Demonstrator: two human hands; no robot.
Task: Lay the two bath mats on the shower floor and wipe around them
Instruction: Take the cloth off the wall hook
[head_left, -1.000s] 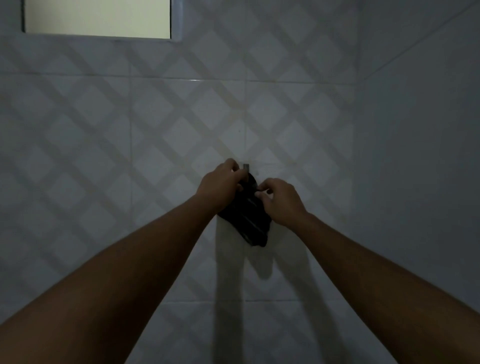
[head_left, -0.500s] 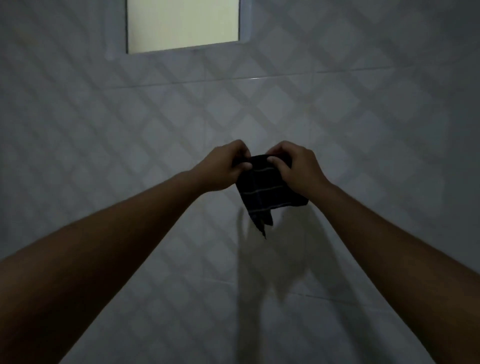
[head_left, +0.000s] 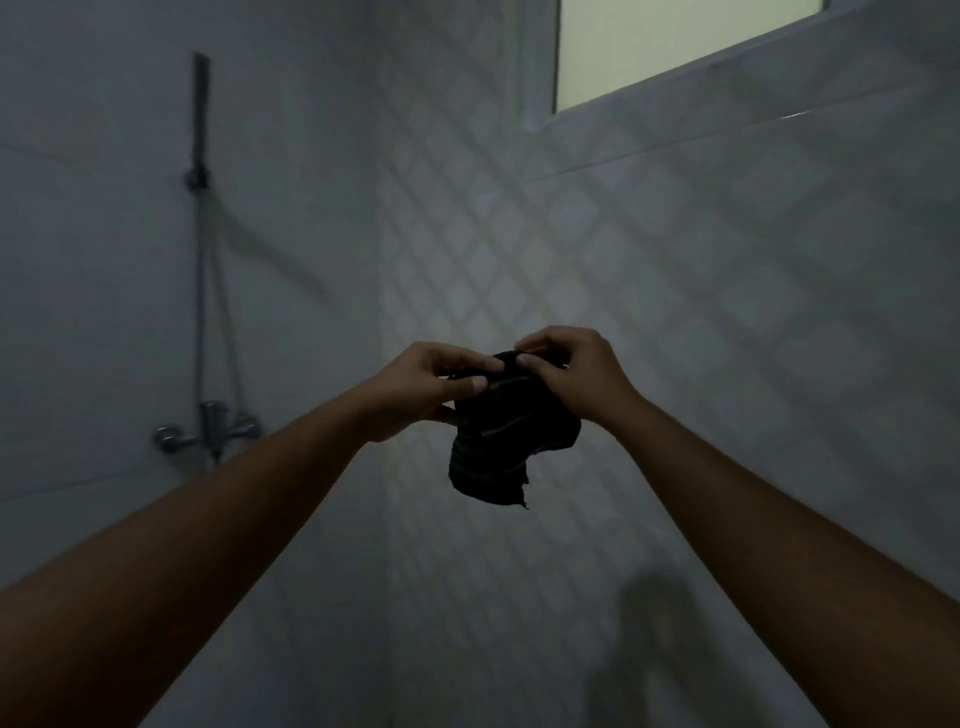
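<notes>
A small dark cloth (head_left: 506, 441) with thin pale stripes hangs bunched in the air in front of the tiled wall. My left hand (head_left: 423, 387) pinches its upper left edge. My right hand (head_left: 576, 376) pinches its top right edge, close beside the left. Both arms reach forward at chest height. No bath mat and no shower floor are in view.
A hand shower on a rail (head_left: 200, 114) and a mixer tap (head_left: 208, 428) are fixed to the plain left wall. The diamond-patterned tiled wall (head_left: 675, 312) stands straight ahead, with a lit window (head_left: 665, 41) at the top right. The room is dim.
The cloth has come off the wall hook and away from the wall, held in both hands. My view has swung left, bringing the shower fittings into sight and the window to the right.
</notes>
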